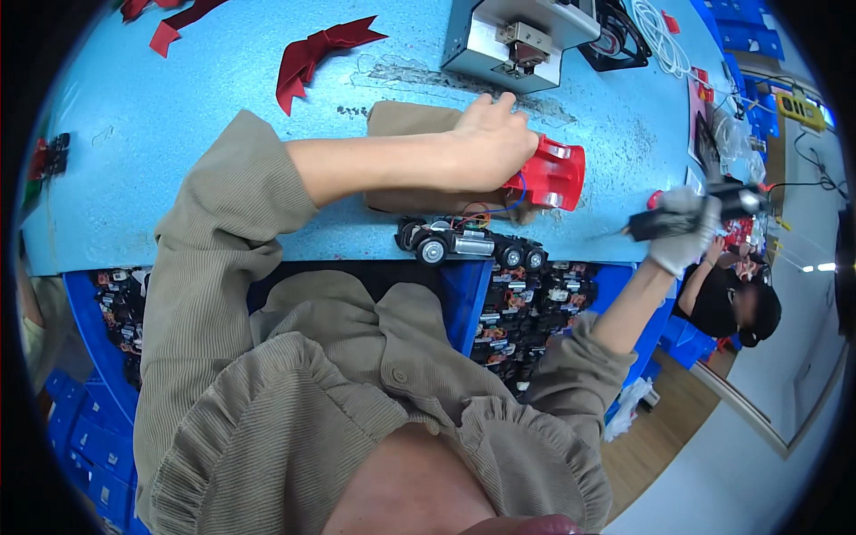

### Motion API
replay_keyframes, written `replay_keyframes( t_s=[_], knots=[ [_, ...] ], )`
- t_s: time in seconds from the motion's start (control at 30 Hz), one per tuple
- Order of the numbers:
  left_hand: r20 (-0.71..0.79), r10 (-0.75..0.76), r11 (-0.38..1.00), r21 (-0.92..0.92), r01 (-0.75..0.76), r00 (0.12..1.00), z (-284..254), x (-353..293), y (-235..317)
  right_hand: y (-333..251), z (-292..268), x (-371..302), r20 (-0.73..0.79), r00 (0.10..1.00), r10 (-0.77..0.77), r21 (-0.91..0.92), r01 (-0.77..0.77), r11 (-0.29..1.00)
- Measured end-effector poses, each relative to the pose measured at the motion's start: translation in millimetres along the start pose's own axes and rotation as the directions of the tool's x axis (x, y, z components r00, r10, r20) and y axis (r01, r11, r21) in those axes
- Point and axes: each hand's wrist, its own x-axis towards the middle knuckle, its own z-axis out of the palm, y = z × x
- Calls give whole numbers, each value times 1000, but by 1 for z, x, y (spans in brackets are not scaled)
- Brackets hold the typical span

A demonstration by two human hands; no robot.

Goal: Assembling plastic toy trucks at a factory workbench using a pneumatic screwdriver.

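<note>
My bare left hand [493,143] reaches across the table, its fingers closed on the left end of a red plastic toy vehicle shell [567,174]. The shell rests at the right end of a brown pad [406,120]. Thin coloured wires run from near it to a black toy truck chassis [473,242] with silver wheels, which lies by the table's near edge. Off to the right, my right hand [682,234], in a whitish glove, grips a dark electric screwdriver [660,221]. Motion blurs that tool, and its tip points left.
A metal machine [508,45] stands at the far side beside a black fan [615,36]. Dark red ribbon bows [321,55] lie far left. Blue bins under the edge hold many chassis [522,321]. Another person [736,299] works at right.
</note>
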Motion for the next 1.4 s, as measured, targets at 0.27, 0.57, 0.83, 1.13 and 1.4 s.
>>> replay_keyframes(
  t_s=[0.27,0.57,0.83,1.13,1.4],
  knots=[
    [80,8,1000,9,-9,997,-2,1,-3,42,156,90,130,915,-381,77,374,924],
    [100,46,994,-104,-36,994,-2,1,-4,102,204,76,131,976,-173,-379,211,901],
    [102,56,978,-207,-34,993,-7,-4,-7,82,160,98,514,783,-349,-80,449,890],
    [115,35,983,-182,-13,993,-9,0,-6,103,187,103,413,767,-491,-385,635,669],
    [-28,97,989,-105,-99,995,-3,-1,-16,87,133,55,414,537,-735,-601,768,222]
  ],
)
